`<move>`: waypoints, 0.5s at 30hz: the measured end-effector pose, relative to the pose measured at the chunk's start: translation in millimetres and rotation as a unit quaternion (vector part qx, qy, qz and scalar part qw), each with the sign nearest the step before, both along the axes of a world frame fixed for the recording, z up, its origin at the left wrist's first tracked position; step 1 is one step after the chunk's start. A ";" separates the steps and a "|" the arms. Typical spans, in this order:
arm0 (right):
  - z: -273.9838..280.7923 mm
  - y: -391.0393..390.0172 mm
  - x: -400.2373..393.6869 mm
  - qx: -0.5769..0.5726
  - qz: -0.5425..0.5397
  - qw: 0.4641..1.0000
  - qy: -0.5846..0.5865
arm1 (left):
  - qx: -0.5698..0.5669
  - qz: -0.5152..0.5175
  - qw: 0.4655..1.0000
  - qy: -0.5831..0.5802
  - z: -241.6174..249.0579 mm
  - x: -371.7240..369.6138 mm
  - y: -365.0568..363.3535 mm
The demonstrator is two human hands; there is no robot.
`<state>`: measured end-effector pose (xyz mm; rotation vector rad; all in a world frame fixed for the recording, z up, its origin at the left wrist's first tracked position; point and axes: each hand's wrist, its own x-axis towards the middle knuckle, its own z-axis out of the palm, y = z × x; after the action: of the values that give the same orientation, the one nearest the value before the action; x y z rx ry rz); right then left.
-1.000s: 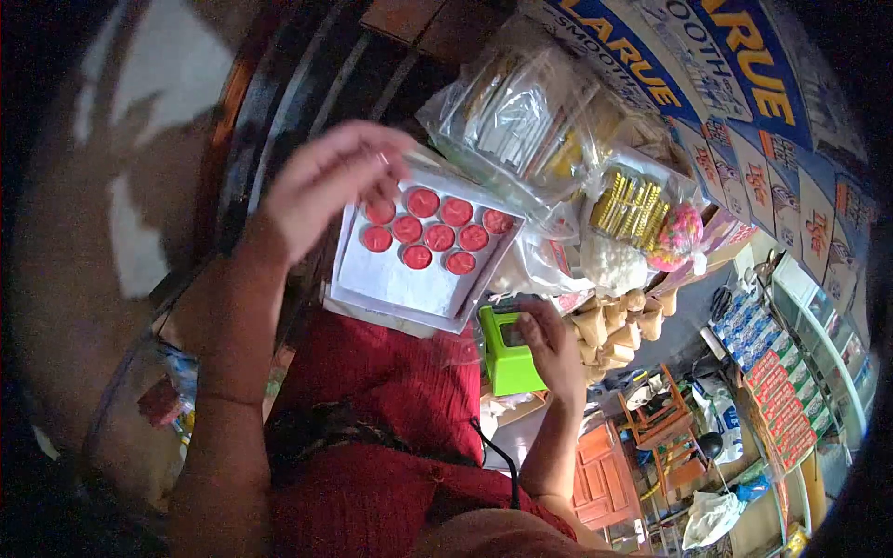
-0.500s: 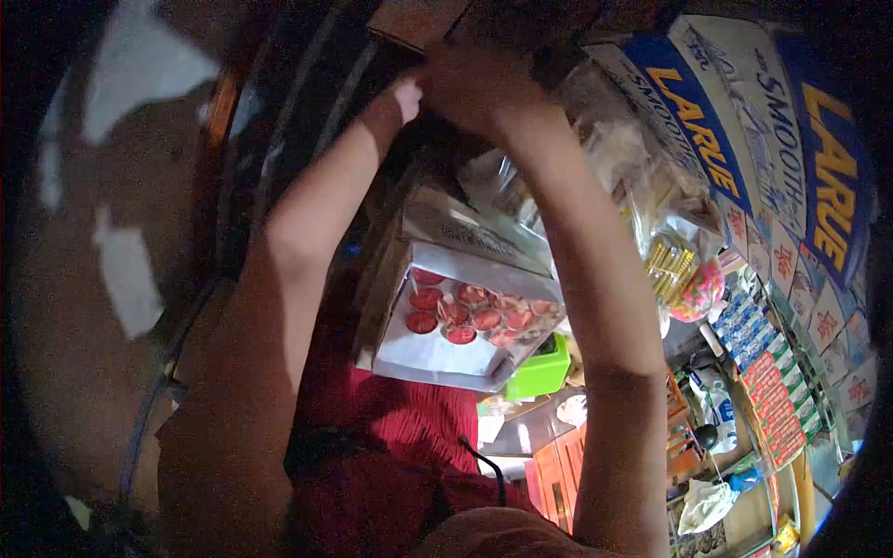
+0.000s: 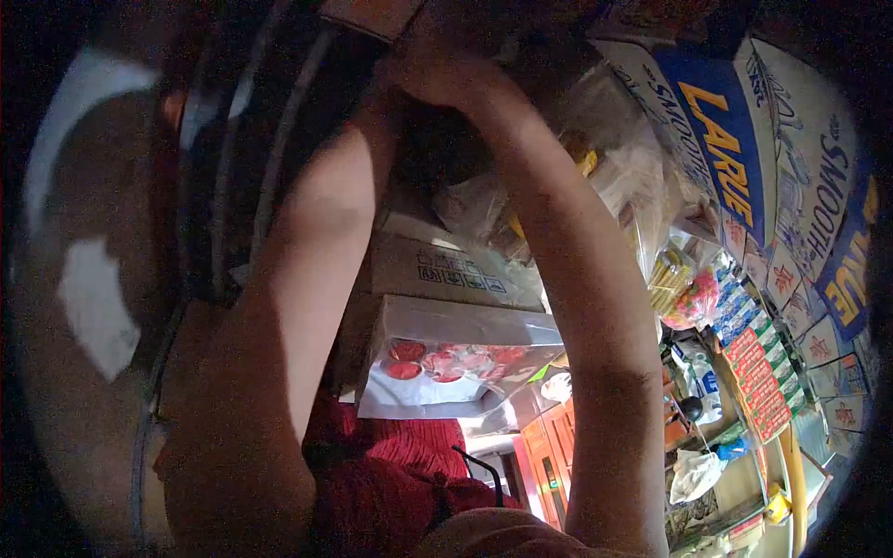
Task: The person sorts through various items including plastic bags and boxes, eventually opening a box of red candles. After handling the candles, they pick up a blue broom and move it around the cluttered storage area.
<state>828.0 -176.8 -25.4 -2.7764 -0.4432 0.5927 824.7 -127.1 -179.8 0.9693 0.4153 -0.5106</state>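
Both my arms stretch up to the top of the head view, where the hands come together in deep shadow. My right hand (image 3: 439,73) is bent inward at the wrist, its fingers lost in the dark. My left hand (image 3: 386,98) lies close beside it, mostly hidden, so I cannot make out what either holds. Just above them is the edge of a brown cardboard box (image 3: 374,15). Between my forearms sits an open white box (image 3: 433,402) with round red items (image 3: 406,351) under clear wrap. Behind it stands a printed carton (image 3: 456,272).
Clear plastic bags (image 3: 605,177) of goods lie beyond my right forearm. LARUE cartons (image 3: 721,139) are stacked at upper right, with rows of small red boxes (image 3: 758,381) below. Dark curved bars (image 3: 228,158) run along the left.
The view has shifted, so the white box sits lower and the LARUE cartons lie further right. My left hand, partly lit before, is now in shadow. The hands stay close together.
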 end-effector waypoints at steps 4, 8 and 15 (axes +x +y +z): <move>-25.0 -1.4 10.8 -0.005 -0.233 0.959 -0.159 | -0.032 -0.022 0.999 -0.002 16.2 -7.7 16.5; -19.2 -28.6 18.3 0.104 -0.214 0.954 -0.179 | -0.054 -0.019 0.998 0.021 43.3 -15.6 55.6; 49.0 -16.1 20.6 0.579 -0.416 0.693 0.108 | -0.146 0.109 0.981 0.068 122.1 -10.6 129.6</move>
<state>848.6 -193.0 23.6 -1.3713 0.4122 0.2206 814.0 2.5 -57.7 0.5987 0.5468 -0.4248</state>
